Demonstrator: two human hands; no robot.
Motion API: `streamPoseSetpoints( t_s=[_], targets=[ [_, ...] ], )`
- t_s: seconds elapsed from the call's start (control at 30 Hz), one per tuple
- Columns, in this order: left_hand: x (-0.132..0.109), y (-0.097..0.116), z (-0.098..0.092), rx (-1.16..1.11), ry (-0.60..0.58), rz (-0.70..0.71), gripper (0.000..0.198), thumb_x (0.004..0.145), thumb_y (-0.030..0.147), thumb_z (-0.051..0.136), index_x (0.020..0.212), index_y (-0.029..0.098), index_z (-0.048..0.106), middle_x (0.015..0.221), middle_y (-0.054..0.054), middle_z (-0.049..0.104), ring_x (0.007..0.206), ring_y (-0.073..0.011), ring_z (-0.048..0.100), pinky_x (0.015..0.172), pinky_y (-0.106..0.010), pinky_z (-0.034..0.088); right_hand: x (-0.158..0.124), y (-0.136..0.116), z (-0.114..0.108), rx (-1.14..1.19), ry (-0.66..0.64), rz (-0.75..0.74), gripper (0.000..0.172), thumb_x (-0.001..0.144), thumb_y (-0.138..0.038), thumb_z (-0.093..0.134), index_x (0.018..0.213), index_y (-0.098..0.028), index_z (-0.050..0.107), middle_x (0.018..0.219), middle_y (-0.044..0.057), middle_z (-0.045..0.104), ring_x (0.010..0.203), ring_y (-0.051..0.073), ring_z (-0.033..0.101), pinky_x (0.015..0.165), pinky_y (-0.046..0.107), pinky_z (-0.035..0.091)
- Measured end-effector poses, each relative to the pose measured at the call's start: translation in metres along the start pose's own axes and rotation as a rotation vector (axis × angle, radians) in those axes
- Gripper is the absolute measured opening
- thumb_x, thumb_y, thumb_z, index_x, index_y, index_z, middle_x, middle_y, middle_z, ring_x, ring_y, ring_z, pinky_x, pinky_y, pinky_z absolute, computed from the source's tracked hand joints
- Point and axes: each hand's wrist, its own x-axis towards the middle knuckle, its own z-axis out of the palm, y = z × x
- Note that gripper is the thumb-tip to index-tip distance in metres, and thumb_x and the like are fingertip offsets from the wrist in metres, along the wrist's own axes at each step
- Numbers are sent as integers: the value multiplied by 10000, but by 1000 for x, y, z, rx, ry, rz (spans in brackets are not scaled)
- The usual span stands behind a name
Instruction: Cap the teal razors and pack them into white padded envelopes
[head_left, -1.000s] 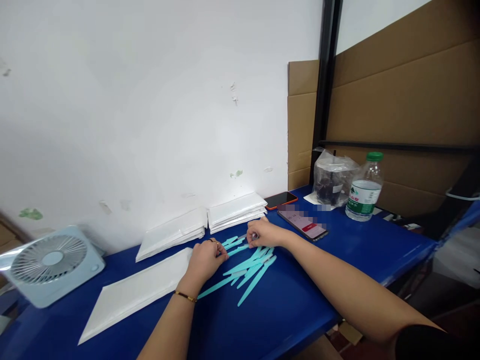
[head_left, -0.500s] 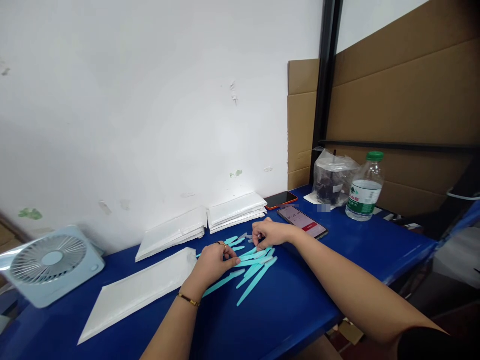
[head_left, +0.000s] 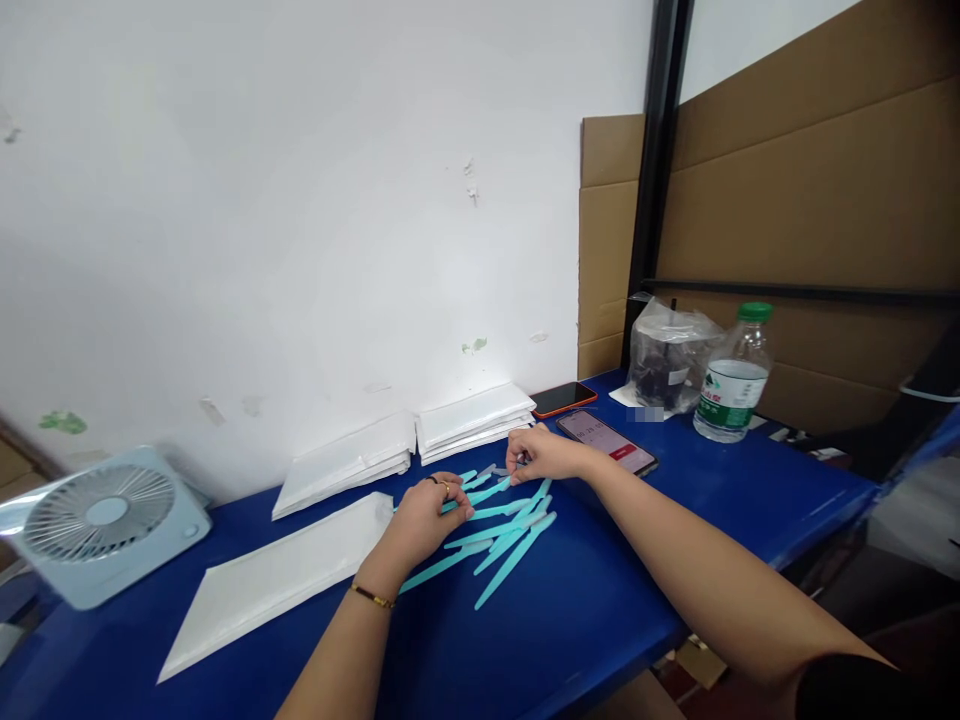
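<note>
Several turquoise plastic sticks with clear end caps (head_left: 514, 555) lie fanned out on the blue table (head_left: 585, 640). My left hand (head_left: 433, 510), with a ring and a bracelet, is over the left part of the pile, its thumb and fingers pinched at one turquoise stick. At the back of the pile, my right hand (head_left: 536, 455) has its thumb and fingertips closed at the capped end of a turquoise stick that slants toward my left hand. A flat white packet (head_left: 281, 580) rests left of my left hand.
Two stacks of white packets (head_left: 349, 460) (head_left: 476, 422) stand by the wall. Further right are two phones (head_left: 564, 399) (head_left: 607, 443), a bagged cup (head_left: 664, 360) and a water bottle (head_left: 731, 385). A small fan (head_left: 109, 525) is at the left.
Both hands have shifted slightly back and left, and a turquoise stick now spans between them above the pile. More of the sticks beneath show.
</note>
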Motion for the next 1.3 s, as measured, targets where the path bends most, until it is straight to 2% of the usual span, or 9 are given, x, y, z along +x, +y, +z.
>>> streamPoseSetpoints(
  t_s=[0.13,0.27,0.37,0.47,0.63,0.83,1.03,1.2,1.3],
  targets=[
    [2,2,4,-19,-44,-40,219,786,350,476,754,198,631,743,4,643,686,-151,557,618,-242,374,2,-3,3,48,14,15,216,659,-402,691,731,-198,697,772,0,598,726,135,524,804,282,323],
    [5,-4,2,-8,17,-80,210,778,327,478,742,196,638,757,-2,656,707,-153,568,632,-242,374,0,8,0,86,35,109,221,648,-382,687,742,-183,705,703,4,615,686,136,528,626,221,357],
    [6,-12,-1,12,60,-108,218,785,338,473,744,204,639,759,-1,661,728,-161,576,650,-248,378,-2,14,-2,122,84,186,243,674,-385,658,759,-162,700,705,14,624,658,130,530,573,208,358],
    [8,-17,-1,13,81,-119,220,788,345,472,756,203,637,778,-7,665,747,-165,581,666,-252,383,-2,11,-1,168,120,149,326,713,-469,610,779,-162,696,793,29,622,706,134,540,589,204,374],
    [8,-21,2,29,100,-123,240,794,363,461,780,201,638,790,-18,664,754,-170,580,674,-256,384,2,6,5,144,15,-27,279,686,-446,658,758,-182,711,779,15,594,718,129,530,634,206,371],
    [6,-29,1,88,104,-164,244,798,376,460,784,209,637,804,-19,656,769,-175,582,654,-256,388,-4,17,-6,34,64,158,200,678,-374,667,732,-185,704,784,19,623,736,147,543,672,230,357],
    [5,-30,2,153,140,-91,165,756,327,534,875,252,621,989,-2,626,903,-197,564,764,-284,407,-17,24,-24,-76,-152,146,289,584,-416,730,814,-242,710,857,4,620,768,163,551,751,264,342],
    [6,-35,8,124,144,-153,476,767,469,516,1181,233,512,1161,-58,566,1064,-244,506,844,-331,414,-19,26,-24,-51,-293,114,269,592,-380,720,804,-216,709,879,13,594,751,148,547,664,223,372],
    [6,-37,10,122,97,-143,550,754,513,516,1211,206,504,1195,-81,543,1105,-263,477,902,-353,390,-18,18,-23,-23,-328,116,263,597,-343,714,813,-192,707,835,15,600,725,143,541,586,203,373]
  ],
)
